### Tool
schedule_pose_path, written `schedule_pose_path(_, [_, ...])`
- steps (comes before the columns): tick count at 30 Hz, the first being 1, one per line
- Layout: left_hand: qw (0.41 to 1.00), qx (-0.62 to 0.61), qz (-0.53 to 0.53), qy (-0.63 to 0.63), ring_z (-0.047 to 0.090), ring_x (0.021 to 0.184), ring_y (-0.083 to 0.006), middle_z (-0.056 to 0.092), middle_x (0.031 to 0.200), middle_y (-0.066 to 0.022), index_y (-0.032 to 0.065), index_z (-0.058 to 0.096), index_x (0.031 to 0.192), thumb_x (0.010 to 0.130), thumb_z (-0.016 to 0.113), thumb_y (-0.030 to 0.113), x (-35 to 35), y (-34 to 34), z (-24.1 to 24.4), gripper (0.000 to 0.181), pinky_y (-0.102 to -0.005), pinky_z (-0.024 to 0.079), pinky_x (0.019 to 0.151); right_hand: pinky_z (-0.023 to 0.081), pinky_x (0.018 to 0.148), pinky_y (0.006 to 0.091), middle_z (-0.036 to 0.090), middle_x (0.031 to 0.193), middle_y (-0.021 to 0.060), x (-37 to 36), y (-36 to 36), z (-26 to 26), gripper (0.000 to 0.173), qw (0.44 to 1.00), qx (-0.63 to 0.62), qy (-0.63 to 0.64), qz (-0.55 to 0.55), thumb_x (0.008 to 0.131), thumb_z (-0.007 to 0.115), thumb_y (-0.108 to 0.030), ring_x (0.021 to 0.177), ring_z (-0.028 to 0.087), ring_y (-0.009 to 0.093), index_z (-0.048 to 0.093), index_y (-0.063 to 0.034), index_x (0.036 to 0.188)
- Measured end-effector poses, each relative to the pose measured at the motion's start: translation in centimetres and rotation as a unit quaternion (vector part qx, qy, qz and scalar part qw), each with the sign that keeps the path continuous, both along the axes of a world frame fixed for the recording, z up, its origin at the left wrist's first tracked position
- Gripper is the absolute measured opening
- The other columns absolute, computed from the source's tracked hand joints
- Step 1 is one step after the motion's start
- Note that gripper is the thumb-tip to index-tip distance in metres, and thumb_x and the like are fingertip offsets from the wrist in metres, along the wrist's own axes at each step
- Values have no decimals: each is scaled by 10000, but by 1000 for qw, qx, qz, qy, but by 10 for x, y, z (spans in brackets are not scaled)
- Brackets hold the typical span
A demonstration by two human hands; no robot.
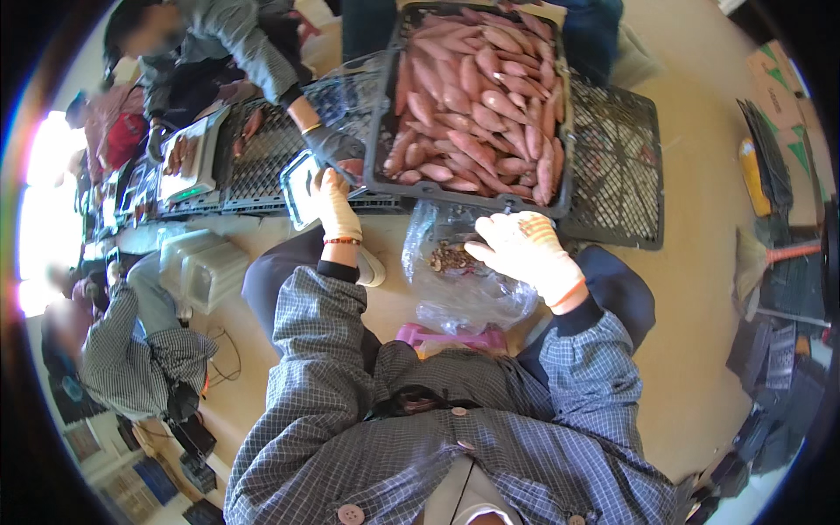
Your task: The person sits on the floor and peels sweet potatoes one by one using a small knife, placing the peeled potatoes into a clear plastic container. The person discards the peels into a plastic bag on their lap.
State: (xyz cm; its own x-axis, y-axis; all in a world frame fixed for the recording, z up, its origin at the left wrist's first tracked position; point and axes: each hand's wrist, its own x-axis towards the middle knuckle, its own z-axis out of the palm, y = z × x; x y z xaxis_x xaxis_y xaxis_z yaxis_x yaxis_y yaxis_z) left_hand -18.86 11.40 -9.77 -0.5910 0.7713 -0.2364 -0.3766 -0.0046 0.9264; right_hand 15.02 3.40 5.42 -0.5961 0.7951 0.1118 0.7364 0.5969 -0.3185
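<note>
A black plastic crate [467,194] heaped with red-skinned sweet potatoes [487,118] stands before me. My left hand [336,209], in a pale knit glove, is at the right edge of a clear plastic tray [298,193]; whether its fingers grip the tray I cannot tell. A co-worker's dark-gloved hand [335,147] is close to it, by a sweet potato [353,167]. My right hand [525,252], gloved too, hangs over a clear plastic bag [453,298] holding brown scraps [453,257]. Its thumb stands apart from the fingers, and I see nothing in it.
Upturned black mesh crates [617,157] form the work surface. At left a scale [197,161] bears a tray of sweet potatoes. Clear containers [203,269] are stacked below it. A pink stool [453,336] is between my legs. Cardboard boxes [777,98] and a broom [751,262] are at right.
</note>
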Motion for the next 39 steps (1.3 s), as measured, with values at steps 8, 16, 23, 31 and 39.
schedule_pose_path(8, [699,188,-349,595,608,966,-260,630,1066,-96,72,631,1116,794,632,111,152,6,93,324,-365,488,837,484,610,404,652,724,98,12,-13,-18,289,996,-27,-63,-59,831,617,-382,695,652,278,625,-94,857])
schedule_pose_path(16, [370,69,-323,868,518,1035,-260,578,1041,-38,164,655,931,697,671,165,200,40,88,234,-393,439,827,484,592,423,662,747,98,24,-12,-15,282,995,-25,-59,-79,853,589,-379,693,657,279,615,-97,863])
schedule_pose_path(23, [855,156,-363,337,593,1003,-211,632,1137,-69,84,648,1175,820,668,112,149,7,111,356,-331,476,866,503,581,419,637,729,144,22,-5,20,318,985,-31,21,-167,923,536,-366,647,648,323,577,-56,869])
schedule_pose_path(31, [879,61,-464,91,572,998,-143,623,1056,-45,25,595,1207,878,657,146,151,-75,150,356,-296,440,918,507,667,420,666,735,134,6,-3,35,543,954,-145,211,-156,850,619,-508,717,663,325,618,13,1000])
schedule_pose_path(39, [784,144,-492,351,580,1042,-258,621,1126,-73,80,638,1141,785,687,117,146,-60,138,361,-354,459,923,474,584,412,610,667,153,-8,4,20,411,961,-70,215,-157,825,693,-431,641,623,341,597,-34,868])
